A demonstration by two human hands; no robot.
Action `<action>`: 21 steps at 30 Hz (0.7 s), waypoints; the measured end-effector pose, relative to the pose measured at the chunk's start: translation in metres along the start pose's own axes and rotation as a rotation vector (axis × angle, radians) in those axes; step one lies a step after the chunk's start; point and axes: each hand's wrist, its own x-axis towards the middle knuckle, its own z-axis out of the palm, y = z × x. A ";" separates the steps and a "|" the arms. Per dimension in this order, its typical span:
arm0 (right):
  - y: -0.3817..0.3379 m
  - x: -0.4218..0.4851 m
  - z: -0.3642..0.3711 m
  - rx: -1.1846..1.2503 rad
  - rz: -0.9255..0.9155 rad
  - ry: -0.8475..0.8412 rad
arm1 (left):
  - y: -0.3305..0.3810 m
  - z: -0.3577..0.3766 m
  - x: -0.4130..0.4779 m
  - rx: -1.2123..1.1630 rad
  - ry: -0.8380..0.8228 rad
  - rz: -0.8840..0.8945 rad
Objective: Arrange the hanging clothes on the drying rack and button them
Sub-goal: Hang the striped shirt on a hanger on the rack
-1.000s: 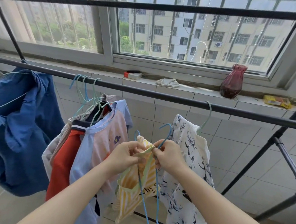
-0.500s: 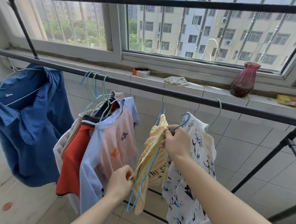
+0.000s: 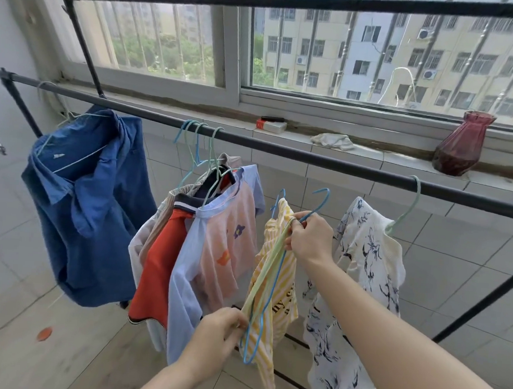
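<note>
A black rack bar runs across the view. On it hang a blue shirt, a bunch of tops with an orange one and a pink-and-blue one, and a white floral garment on a green hanger. Between them, below the bar, is a yellow striped garment with blue hangers. My right hand grips the hanger necks at its top. My left hand pinches the garment's lower edge and hanger bottom.
A second black bar runs higher up by the window. The tiled sill holds a dark red vase, a small red-and-white box and a white rag. A rack leg slants down at right. Tiled floor lies below.
My left hand dropped from the garment's top to its lower edge. My right hand lifted the hangers and the yellow garment up toward the bar. The view shifted right.
</note>
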 end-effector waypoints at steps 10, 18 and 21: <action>-0.012 0.012 0.000 -0.017 -0.028 0.050 | 0.004 -0.009 0.022 0.185 -0.301 -0.114; -0.010 0.014 -0.007 0.030 0.004 0.128 | 0.006 -0.013 0.031 0.290 -0.205 -0.138; -0.009 0.014 -0.007 0.035 0.017 0.145 | 0.008 -0.015 0.034 0.352 -0.218 -0.163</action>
